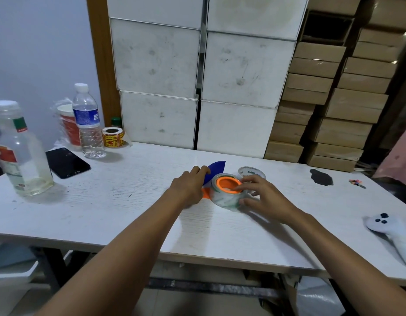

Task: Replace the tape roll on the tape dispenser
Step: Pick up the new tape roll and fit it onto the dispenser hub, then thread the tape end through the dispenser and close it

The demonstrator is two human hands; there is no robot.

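The white table is offering wide bare surface on every side of the work, its near edge lying well toward the viewer and stacked white boxes closing off the far edge. Near the table's middle, the clear tape roll is sitting around the orange hub of the tape dispenser, so the new roll appears seated; threading the tape end seems to remain. The left hand is clamping the dispenser's blue end, fingers curled over it. The right hand is resting on the roll, fingers spread and loosely cupping it. The spent core is lying just behind. A phone, a glass bottle and a water bottle are standing well apart at the left; a white controller is lying near the right edge.
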